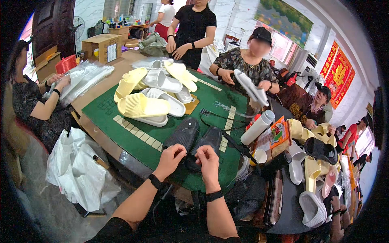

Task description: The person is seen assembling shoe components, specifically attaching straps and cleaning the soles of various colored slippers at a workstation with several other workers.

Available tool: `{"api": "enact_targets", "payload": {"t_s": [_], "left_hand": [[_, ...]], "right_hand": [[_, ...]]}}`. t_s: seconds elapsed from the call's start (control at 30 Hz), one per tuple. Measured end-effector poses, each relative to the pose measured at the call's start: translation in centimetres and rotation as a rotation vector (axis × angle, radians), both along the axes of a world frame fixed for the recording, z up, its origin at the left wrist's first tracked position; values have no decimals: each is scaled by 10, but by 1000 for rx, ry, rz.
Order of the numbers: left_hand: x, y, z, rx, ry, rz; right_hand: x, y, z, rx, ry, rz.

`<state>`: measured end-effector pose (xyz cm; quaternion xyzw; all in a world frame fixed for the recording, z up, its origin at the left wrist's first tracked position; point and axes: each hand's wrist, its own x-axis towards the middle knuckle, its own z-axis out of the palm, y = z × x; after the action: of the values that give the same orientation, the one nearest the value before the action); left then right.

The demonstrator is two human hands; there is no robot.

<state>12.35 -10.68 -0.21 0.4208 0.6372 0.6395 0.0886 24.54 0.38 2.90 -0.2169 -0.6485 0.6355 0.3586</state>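
Black slippers (194, 139), a pair side by side, near edge of green mat (121, 109), heels toward both hands. Left hand (172, 156) pinched shut at left slipper's heel, right hand (207, 158) curled shut at right slipper's heel; whether fingers truly grip, cannot tell. Yellow and white slippers (152, 91) heaped far left on mat, white bottle (258, 127) right, plastic bags (79, 168) near left on floor.

Pair of slippers (193, 139) on mat (133, 133) before both hands, slipper pile (156, 91) behind, bottle (257, 127) right, bags (81, 166) left
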Motion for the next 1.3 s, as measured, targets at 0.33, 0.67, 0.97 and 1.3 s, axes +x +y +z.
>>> {"api": "enact_targets", "payload": {"t_s": [0.33,0.67,0.97,1.3], "left_hand": [[15,-7,2,-3,-131,-8],[21,-12,-2,-37,-164,-49],[22,-23,3,-92,-242,5],[18,-17,-1,34,-407,-72]], "right_hand": [[9,-19,-22,492,-112,-117],[13,-21,-23,527,-178,-54],[10,-28,-27,644,-125,-55],[13,-22,-28,631,-157,-67]]}}
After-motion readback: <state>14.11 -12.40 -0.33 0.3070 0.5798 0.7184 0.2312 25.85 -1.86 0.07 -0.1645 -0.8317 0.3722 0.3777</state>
